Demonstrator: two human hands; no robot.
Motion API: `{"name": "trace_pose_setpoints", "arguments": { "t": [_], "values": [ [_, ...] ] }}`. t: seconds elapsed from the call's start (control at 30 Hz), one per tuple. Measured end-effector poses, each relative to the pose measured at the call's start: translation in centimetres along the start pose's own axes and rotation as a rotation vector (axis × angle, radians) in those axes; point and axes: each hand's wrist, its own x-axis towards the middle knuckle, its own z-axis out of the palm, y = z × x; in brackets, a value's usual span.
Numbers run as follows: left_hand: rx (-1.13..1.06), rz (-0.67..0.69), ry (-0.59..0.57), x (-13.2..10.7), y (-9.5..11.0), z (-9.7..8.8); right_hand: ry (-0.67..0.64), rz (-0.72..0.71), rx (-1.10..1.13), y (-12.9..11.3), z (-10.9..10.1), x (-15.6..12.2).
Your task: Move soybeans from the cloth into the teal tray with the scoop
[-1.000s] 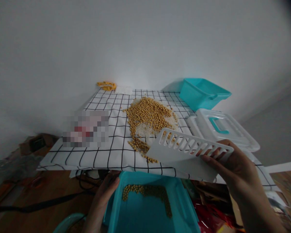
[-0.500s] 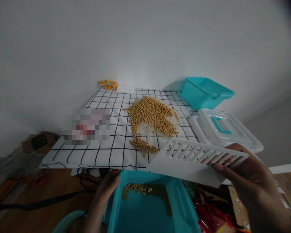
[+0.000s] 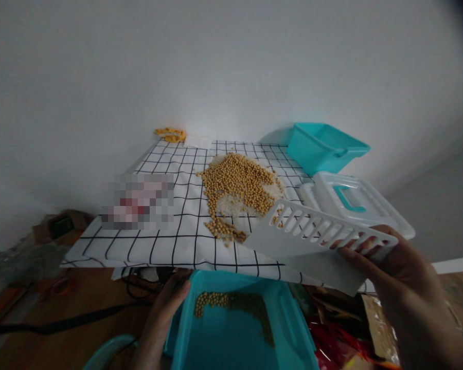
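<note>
Where its slotted edge meets the right hand (image 3: 393,267), the white plastic board (image 3: 312,244) is held in a firm grasp: the thumb is pressed on the near face, and the fingers (image 3: 364,240) are seen through the slots behind it.

- Board: tilted, its far corner lowered beyond the fingertips to the grid cloth (image 3: 170,241), just beside the loose beans.
- Soybeans (image 3: 239,180): heaped on the cloth ahead of the right fingers, with a patch of white rice (image 3: 229,205) among them.
- Left hand (image 3: 160,318): closed on the left corner of the teal bin (image 3: 231,344), thumb laid at the rim; the other fingers are hidden.
- Bin: held below the cloth's near edge, between the two hands; a band of beans (image 3: 235,303) is lying inside.
- White lid (image 3: 355,203) with teal handle: just past the right fingers.
- Teal tub (image 3: 326,146): farther back, by the wall.
</note>
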Motion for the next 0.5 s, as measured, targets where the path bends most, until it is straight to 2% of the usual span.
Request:
{"name": "trace_pose_setpoints", "arguments": {
  "t": [0.13,0.3,0.5],
  "values": [
    [0.005,-0.010,0.042,0.4,-0.5,0.0,0.040,0.046,-0.032,-1.0,0.9,-0.5],
    [0.006,-0.015,0.051,0.6,-0.8,-0.1,0.072,0.015,-0.049,-0.9,0.8,-0.1],
    [0.020,-0.002,0.006,0.2,-0.6,-0.1,0.002,-0.044,-0.045,0.2,0.5,0.7]
  ]
}}
